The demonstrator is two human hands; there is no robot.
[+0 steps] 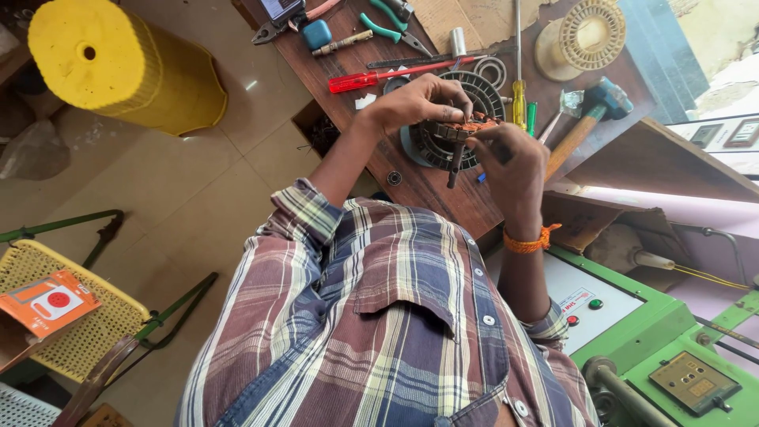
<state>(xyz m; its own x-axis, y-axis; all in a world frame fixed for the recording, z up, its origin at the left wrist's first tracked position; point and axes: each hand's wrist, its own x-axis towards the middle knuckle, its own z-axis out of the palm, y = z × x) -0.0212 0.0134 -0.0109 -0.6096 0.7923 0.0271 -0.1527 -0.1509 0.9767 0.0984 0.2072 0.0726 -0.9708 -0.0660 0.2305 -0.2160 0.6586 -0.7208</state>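
My left hand and right hand both pinch the round motor core above the wooden bench, and I reckon a loose grip could drop it onto the screwdrivers.

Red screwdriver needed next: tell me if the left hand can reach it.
Probably yes: the red screwdriver lies uncovered on the bench beside the left hand, though that hand holds the stator.
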